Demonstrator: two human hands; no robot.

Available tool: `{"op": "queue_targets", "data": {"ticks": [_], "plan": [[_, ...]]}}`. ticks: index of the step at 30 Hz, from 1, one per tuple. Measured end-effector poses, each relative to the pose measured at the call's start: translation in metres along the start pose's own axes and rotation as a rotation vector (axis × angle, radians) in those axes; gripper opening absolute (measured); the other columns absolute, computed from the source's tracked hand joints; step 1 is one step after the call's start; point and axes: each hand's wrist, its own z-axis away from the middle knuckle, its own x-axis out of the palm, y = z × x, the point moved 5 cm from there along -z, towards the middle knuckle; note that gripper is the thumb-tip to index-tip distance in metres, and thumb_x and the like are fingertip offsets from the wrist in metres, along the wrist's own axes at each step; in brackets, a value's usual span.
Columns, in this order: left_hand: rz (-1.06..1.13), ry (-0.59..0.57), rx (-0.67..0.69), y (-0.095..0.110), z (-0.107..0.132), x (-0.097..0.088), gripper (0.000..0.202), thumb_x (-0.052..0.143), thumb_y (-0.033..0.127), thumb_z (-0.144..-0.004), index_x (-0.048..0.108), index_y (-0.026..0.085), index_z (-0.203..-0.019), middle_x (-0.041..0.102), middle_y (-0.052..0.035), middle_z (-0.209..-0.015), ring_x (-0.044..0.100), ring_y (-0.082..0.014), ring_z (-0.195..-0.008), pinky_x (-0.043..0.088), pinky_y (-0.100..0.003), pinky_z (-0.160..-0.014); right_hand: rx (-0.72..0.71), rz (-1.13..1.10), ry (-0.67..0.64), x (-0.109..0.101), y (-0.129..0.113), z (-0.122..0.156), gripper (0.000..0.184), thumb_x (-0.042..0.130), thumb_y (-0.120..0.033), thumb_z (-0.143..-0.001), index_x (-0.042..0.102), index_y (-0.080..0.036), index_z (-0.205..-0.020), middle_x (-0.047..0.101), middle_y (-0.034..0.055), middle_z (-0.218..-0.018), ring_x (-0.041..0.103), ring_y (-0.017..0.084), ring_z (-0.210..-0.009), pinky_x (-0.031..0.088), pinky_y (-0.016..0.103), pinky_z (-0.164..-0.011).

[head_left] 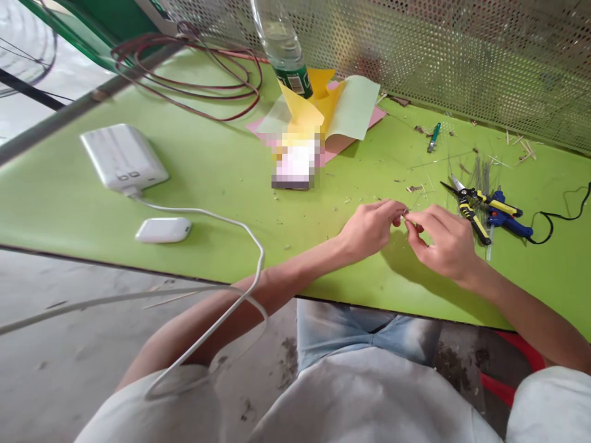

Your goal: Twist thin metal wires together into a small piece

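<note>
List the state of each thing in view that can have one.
Left hand: fingers pinched on small piece.
Right hand: fingers pinched on the same piece.
Snips: blades apart, lying flat.
Glue gun: on its side.
Power bank: flat, cable plugged in.
Case: shut.
Bottle: upright, top out of view.
Red wire: loosely coiled.

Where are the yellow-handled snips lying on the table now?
In the head view, the yellow-handled snips lie on the green table, just right of the right hand, beside the blue glue gun.

Power bank (124, 157) marking, bottle label (295, 79): both unreadable.
</note>
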Motion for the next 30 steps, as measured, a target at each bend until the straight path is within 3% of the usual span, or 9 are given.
{"op": "queue_targets", "data": {"ticks": [3, 7, 13, 16, 19, 24, 30], "plan": [[0.190, 0.045, -0.130, 0.000, -0.001, -0.010, 0.026, 0.047, 0.014, -0.097, 0.073, 0.016, -0.100, 0.076, -0.0031, -0.082, 0.064, -0.0112, -0.070, 0.049, -0.022, -0.070, -0.042, -0.012, 0.001, 0.004, 0.000, 0.004, 0.013, 0.064, -0.014, -0.104, 0.074, -0.021, -0.106, 0.078, 0.0028, -0.086, 0.070, 0.016, -0.074, 0.050, 0.029, -0.068], [0.395, 0.003, -0.260, 0.000, -0.004, -0.014, 0.029, 0.052, 0.032, -0.103, 0.073, 0.015, -0.091, 0.066, 0.0001, -0.068, 0.050, -0.0089, -0.057, 0.039, -0.022, -0.057, -0.140, 0.029, -0.004, 0.004, 0.005, 0.007, 0.017, 0.065, -0.014, -0.103, 0.076, -0.023, -0.112, 0.077, 0.0023, -0.086, 0.068, 0.015, -0.074, 0.050, 0.029, -0.071], [0.651, -0.042, -0.317, 0.002, -0.006, -0.014, 0.042, 0.064, 0.054, -0.103, 0.070, 0.016, -0.085, 0.053, 0.0020, -0.063, 0.043, -0.0094, -0.056, 0.035, -0.024, -0.056, -0.192, -0.028, -0.018, -0.004, 0.018, 0.001, 0.017, 0.066, -0.014, -0.102, 0.078, -0.023, -0.110, 0.077, 0.0015, -0.086, 0.066, 0.014, -0.073, 0.048, 0.028, -0.069], [0.739, -0.092, -0.327, 0.006, -0.005, -0.011, 0.058, 0.067, 0.073, -0.097, 0.068, 0.016, -0.084, 0.051, 0.0020, -0.063, 0.043, -0.0098, -0.057, 0.034, -0.025, -0.055, -0.185, -0.046, -0.066, -0.006, 0.026, -0.002, 0.018, 0.065, -0.017, -0.102, 0.079, -0.026, -0.107, 0.075, 0.0004, -0.084, 0.064, 0.013, -0.072, 0.046, 0.028, -0.067], [0.803, -0.171, -0.341, 0.010, -0.004, -0.006, 0.065, 0.067, 0.081, -0.093, 0.066, 0.017, -0.083, 0.050, 0.0024, -0.061, 0.042, -0.0094, -0.055, 0.032, -0.024, -0.053, -0.181, -0.065, -0.100, -0.008, 0.032, -0.004, 0.017, 0.064, -0.017, -0.102, 0.079, -0.026, -0.105, 0.074, 0.0003, -0.083, 0.063, 0.013, -0.072, 0.044, 0.028, -0.067], [0.859, -0.323, -0.379, 0.014, -0.002, 0.000, 0.062, 0.069, 0.078, -0.092, 0.064, 0.018, -0.081, 0.047, 0.0039, -0.059, 0.038, -0.0082, -0.052, 0.029, -0.024, -0.051, -0.131, -0.046, -0.113, -0.015, 0.035, -0.011, 0.017, 0.065, -0.022, -0.104, 0.080, -0.026, -0.099, 0.072, -0.0006, -0.078, 0.061, 0.013, -0.067, 0.042, 0.028, -0.064], [0.727, -0.475, -0.317, 0.017, -0.002, 0.001, 0.030, 0.063, 0.041, -0.098, 0.068, 0.016, -0.082, 0.054, 0.0022, -0.061, 0.045, -0.0095, -0.054, 0.036, -0.023, -0.054, -0.127, 0.024, -0.146, -0.024, 0.023, -0.016, 0.021, 0.062, -0.023, -0.107, 0.079, -0.023, -0.094, 0.071, -0.0005, -0.074, 0.062, 0.013, -0.066, 0.043, 0.030, -0.064]]}}
